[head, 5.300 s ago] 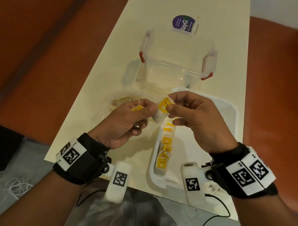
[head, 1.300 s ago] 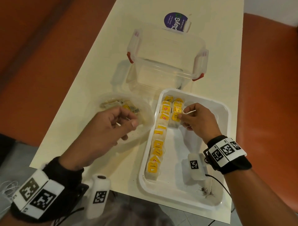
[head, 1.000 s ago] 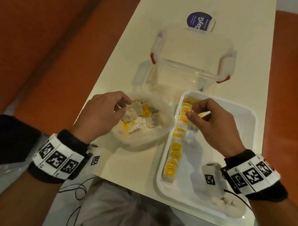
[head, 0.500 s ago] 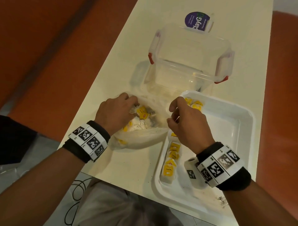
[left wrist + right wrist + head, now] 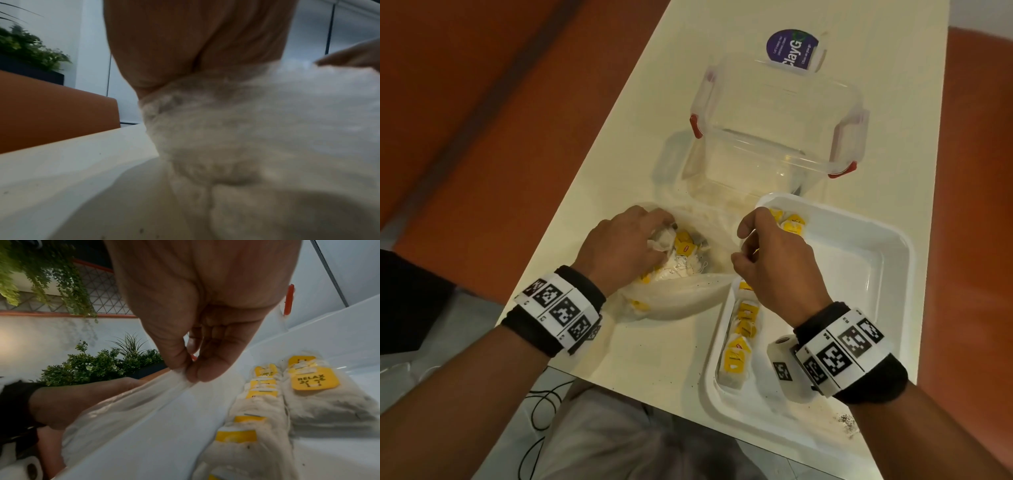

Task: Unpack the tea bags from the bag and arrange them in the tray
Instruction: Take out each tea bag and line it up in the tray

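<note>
While right hand point(image 5: 774, 263) pinches bag point(image 5: 681, 298) rim between thumb and fingertip, film pulls taut against tray point(image 5: 893, 308) edge. Near tray end: tea bags point(image 5: 738, 356) in row, yellow tags up; more at far corner. Left hand point(image 5: 619, 250) curled down into bag mouth among loose tea bags; whether it grasps one, cannot tell. Tea bags likely light, soft, tear-prone with tangling strings; best taken by paper body or tag, gently. Beyond on bench point(image 5: 654, 359): clear container point(image 5: 777, 137), open.

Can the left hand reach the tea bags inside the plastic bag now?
Probably yes: the left hand is already in the bag's open mouth, at the tea bags; the right hand pinches the rim.
</note>
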Demonstrator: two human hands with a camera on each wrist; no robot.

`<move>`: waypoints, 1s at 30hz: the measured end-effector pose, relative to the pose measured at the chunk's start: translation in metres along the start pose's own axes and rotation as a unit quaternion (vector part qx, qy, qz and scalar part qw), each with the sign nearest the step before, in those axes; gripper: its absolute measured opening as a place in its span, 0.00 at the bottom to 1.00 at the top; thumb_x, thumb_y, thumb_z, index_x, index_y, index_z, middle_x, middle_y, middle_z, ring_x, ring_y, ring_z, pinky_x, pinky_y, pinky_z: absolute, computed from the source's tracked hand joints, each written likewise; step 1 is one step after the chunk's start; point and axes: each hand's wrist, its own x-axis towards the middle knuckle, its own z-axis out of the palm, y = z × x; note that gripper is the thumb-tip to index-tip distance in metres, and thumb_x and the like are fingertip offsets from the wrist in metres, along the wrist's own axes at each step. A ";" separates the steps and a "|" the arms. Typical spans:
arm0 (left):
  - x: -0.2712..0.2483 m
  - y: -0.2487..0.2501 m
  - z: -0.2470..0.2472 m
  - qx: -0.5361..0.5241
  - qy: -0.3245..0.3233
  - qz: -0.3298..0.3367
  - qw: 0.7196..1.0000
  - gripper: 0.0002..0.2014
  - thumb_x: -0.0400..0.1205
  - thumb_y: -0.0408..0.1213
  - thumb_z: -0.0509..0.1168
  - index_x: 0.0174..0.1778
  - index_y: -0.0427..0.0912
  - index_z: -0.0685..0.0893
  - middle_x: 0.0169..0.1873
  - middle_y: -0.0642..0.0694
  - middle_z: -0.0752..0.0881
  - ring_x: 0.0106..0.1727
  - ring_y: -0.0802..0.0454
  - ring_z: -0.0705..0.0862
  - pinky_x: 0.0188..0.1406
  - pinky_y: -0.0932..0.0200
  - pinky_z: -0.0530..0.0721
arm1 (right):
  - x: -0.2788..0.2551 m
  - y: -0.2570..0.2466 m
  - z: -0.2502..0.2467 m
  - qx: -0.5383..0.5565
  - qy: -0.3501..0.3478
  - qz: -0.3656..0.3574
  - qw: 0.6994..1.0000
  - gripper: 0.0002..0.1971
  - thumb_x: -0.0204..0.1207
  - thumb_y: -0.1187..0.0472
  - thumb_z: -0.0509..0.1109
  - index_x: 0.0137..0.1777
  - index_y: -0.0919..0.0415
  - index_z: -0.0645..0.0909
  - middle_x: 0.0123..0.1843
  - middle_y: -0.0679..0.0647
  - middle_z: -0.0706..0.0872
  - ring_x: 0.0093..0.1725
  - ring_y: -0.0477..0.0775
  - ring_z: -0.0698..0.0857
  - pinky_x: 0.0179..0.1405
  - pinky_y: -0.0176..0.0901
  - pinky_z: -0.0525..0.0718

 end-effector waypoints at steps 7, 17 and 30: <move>0.002 0.009 0.011 -0.009 0.013 0.012 1.000 0.15 0.78 0.45 0.73 0.61 0.52 0.84 0.51 0.48 0.84 0.47 0.42 0.85 0.39 0.56 0.74 | -0.001 0.000 0.002 -0.005 -0.004 0.004 1.000 0.15 0.77 0.64 0.71 0.53 0.48 0.68 0.35 0.45 0.83 0.33 0.44 0.82 0.30 0.31 0.70; -0.014 0.011 -0.039 -0.564 -0.028 -0.146 0.812 0.08 0.77 0.35 0.74 0.49 0.43 0.83 0.42 0.41 0.92 0.40 0.53 0.88 0.36 0.59 0.83 | 0.000 0.001 0.001 0.005 0.002 0.016 1.000 0.15 0.77 0.64 0.72 0.53 0.48 0.69 0.35 0.45 0.84 0.32 0.41 0.80 0.29 0.30 0.69; -0.035 0.082 -0.057 -0.802 0.000 -0.143 0.580 0.09 0.78 0.34 0.68 0.53 0.39 0.81 0.40 0.43 0.88 0.38 0.55 0.88 0.36 0.62 0.88 | -0.047 -0.066 -0.038 0.416 0.007 0.084 0.905 0.26 0.62 0.36 0.76 0.53 0.53 0.81 0.41 0.52 0.89 0.36 0.55 0.90 0.37 0.52 0.88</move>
